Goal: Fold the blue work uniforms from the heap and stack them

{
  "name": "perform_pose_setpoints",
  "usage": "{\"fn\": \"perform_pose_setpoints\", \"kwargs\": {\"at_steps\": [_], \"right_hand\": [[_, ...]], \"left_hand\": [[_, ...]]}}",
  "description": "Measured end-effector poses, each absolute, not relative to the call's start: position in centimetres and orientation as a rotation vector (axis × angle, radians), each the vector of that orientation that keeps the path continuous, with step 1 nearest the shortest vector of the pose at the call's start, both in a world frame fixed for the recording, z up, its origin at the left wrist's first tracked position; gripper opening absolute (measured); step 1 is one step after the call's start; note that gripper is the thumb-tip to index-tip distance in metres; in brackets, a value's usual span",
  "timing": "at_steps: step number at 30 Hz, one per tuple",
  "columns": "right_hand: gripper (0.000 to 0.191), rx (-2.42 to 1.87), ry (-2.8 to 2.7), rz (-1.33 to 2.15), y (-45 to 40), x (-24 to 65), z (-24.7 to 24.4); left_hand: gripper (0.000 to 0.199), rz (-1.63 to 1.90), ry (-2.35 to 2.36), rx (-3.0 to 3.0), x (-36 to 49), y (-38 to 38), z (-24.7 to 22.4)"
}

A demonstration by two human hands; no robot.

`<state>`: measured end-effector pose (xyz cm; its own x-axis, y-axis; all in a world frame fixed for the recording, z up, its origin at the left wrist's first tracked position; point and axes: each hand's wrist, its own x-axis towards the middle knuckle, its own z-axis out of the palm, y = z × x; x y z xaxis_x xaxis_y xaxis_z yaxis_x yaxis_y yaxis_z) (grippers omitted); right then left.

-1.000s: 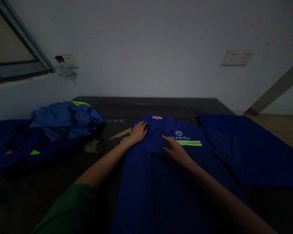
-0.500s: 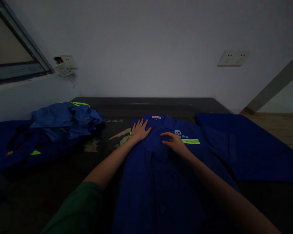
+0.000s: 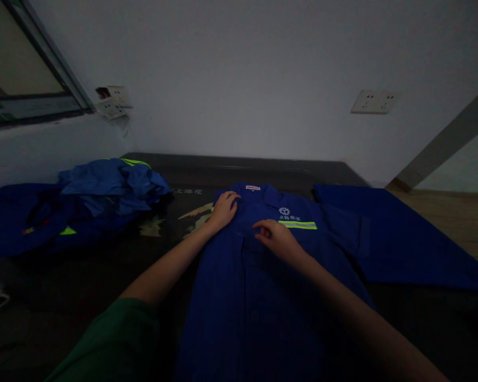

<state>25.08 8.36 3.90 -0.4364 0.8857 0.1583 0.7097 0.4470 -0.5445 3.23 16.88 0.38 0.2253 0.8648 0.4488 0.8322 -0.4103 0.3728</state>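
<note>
A blue work jacket point(image 3: 263, 276) lies front up, its collar away from me, with a white gear emblem and a yellow-green reflective strip on the chest. My left hand point(image 3: 224, 209) rests on the jacket's left shoulder, fingers slightly bent and no cloth visibly gripped. Over the middle of the chest, beside the strip, is my right hand point(image 3: 279, 239); its fingers are half curled, thumb and forefinger apart, with nothing between them. Whether it touches the cloth I cannot tell.
Crumpled blue clothes point(image 3: 107, 191) are heaped at the left on the dark table point(image 3: 207, 165). A flat, folded blue garment point(image 3: 398, 239) lies at the right, partly beside the jacket's sleeve. Sockets point(image 3: 375, 102) are on the wall behind.
My left hand's fingers were spread flat and are now drawn together and bent. The right hand has come slightly nearer to me and left, its fingers more curled. The view has shifted a little.
</note>
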Motion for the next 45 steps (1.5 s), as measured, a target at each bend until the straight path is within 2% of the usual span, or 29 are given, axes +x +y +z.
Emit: {"fn": "perform_pose_setpoints", "kwargs": {"at_steps": [4,9,13,16,18,21,23,26,31,36,45], "right_hand": [[0.044,-1.224,-2.389,0.554,6.8,22.4,2.9],[0.023,-1.464,-2.450,0.384,6.7,20.6,2.7],[0.014,-1.499,-2.427,0.552,7.6,20.5,3.2],[0.010,-1.439,-2.338,0.770,8.2,20.8,3.1],[0.013,-1.422,-2.279,0.836,8.4,20.9,2.7],[0.023,-1.431,-2.219,0.803,8.2,21.2,2.1],[0.019,-1.447,-2.196,0.753,8.0,21.4,1.9],[0.010,-1.472,-2.166,0.715,7.8,21.5,1.7],[0.010,-1.457,-2.208,0.713,7.4,21.8,1.7],[0.010,-1.375,-2.336,0.459,5.6,22.9,1.6],[0.014,-1.273,-2.530,0.075,3.3,23.3,1.1]], "left_hand": [[0.034,0.757,1.584,2.430,2.6,13.4,0.0],[0.044,0.436,1.636,2.493,2.2,11.3,-1.2],[0.051,0.281,1.664,2.505,2.6,11.3,-1.4],[0.048,0.324,1.658,2.443,2.7,11.4,-1.3],[0.041,0.496,1.606,2.413,2.5,11.3,-1.1],[0.031,0.839,1.308,2.381,1.9,10.8,-0.6],[0.026,0.913,1.046,2.364,1.6,10.5,0.0],[0.019,0.798,0.861,2.344,1.3,10.0,0.8],[0.018,0.664,0.897,2.300,1.4,9.9,0.9],[0.010,0.680,0.978,2.301,2.1,10.2,0.3],[0.011,0.605,1.113,2.499,3.5,9.3,0.2]]}}
